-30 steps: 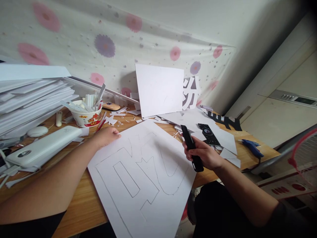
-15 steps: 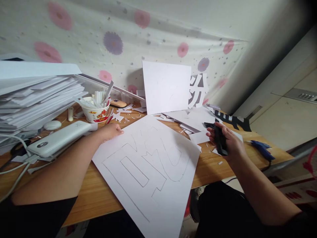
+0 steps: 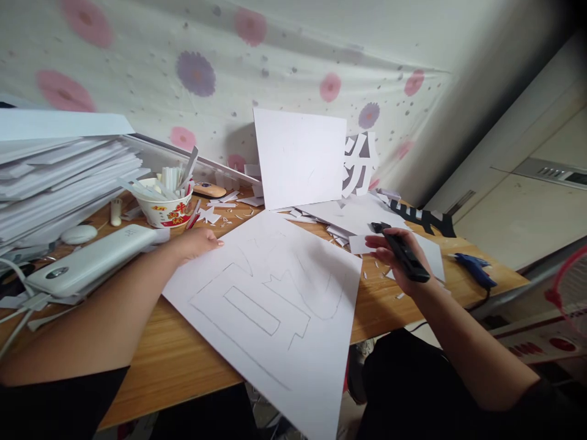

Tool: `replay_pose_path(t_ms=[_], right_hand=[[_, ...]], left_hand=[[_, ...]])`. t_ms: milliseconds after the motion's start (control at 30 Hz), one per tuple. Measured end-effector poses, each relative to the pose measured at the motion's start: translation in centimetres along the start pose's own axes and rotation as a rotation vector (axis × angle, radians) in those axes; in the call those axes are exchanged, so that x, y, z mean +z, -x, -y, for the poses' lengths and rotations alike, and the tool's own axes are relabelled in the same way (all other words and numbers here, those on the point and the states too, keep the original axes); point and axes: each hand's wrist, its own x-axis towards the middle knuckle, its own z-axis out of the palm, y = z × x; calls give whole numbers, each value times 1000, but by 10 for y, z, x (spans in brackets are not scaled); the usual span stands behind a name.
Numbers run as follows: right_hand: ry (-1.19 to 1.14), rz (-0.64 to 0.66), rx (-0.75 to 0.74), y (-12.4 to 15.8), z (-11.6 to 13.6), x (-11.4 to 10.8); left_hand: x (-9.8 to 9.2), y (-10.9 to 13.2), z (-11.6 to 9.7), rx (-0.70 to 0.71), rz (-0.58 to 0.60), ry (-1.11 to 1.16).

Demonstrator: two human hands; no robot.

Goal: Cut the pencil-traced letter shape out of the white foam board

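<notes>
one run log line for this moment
left hand: flat on white sheet | right hand: grips black cutter | wooden desk: paper scraps

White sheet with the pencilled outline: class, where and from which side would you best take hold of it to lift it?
Probably grip the sheet at its near corner, coming from the person's side of the desk. That corner overhangs the desk edge, so fingers could slip under with a thumb on top; the rest lies flat. The left hand rests on the far corner.
</notes>
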Motion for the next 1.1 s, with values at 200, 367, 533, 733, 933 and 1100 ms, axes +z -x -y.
replay_pose_path(t_ms=[200, 367, 533, 733, 933, 1100], right_hand=[[148, 38, -95, 7, 2, 16], [106, 65, -107, 13, 3, 31], [-117, 264, -14, 21, 8, 56], [-177, 350, 85, 32, 22, 90], [-47, 714, 94, 28, 27, 153], [158, 728, -117, 25, 14, 194]], left_hand=[[18, 4, -24, 57, -63, -152], [20, 13, -28, 198, -61, -185], [18, 26, -27, 370, 34, -303], [17, 39, -13, 546, 255, -416], [17, 40, -7, 572, 340, -504], [20, 41, -7, 568, 348, -501]])
